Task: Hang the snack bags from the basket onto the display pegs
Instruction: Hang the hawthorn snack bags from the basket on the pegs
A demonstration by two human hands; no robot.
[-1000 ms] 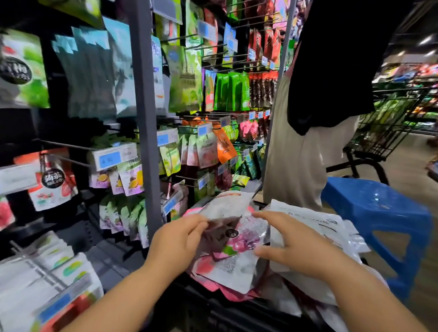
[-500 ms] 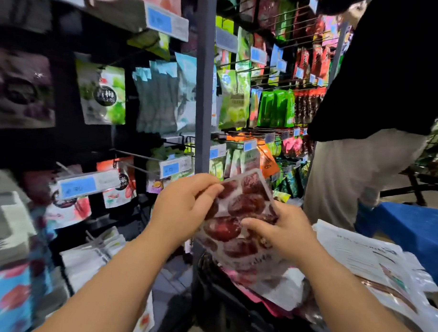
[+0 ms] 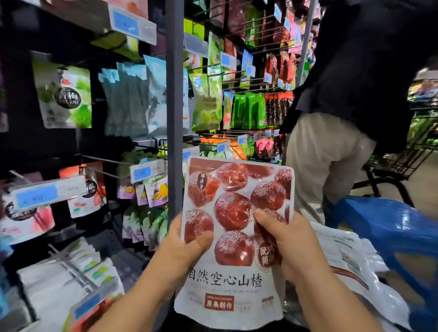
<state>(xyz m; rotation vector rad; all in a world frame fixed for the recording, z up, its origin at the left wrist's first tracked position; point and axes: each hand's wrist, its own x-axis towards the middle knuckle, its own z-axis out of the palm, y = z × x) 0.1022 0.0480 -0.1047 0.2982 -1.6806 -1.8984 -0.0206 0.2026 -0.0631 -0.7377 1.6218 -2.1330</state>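
Left grip and right grip pinch the snack bag by its side edges, thumbs in front; pouch likely light, floppy, slick, so best held near its top.

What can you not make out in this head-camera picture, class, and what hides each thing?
1. Basket: head view, hidden behind the hawthorn snack bag and the forearms.
2. Fingers of the left hand and right hand: head view, behind the bag; only the thumbs show.
3. Full price on the near blue label: head view, motion-blurred.
4. Upper body of the standing person: head view, cut off by the top edge.
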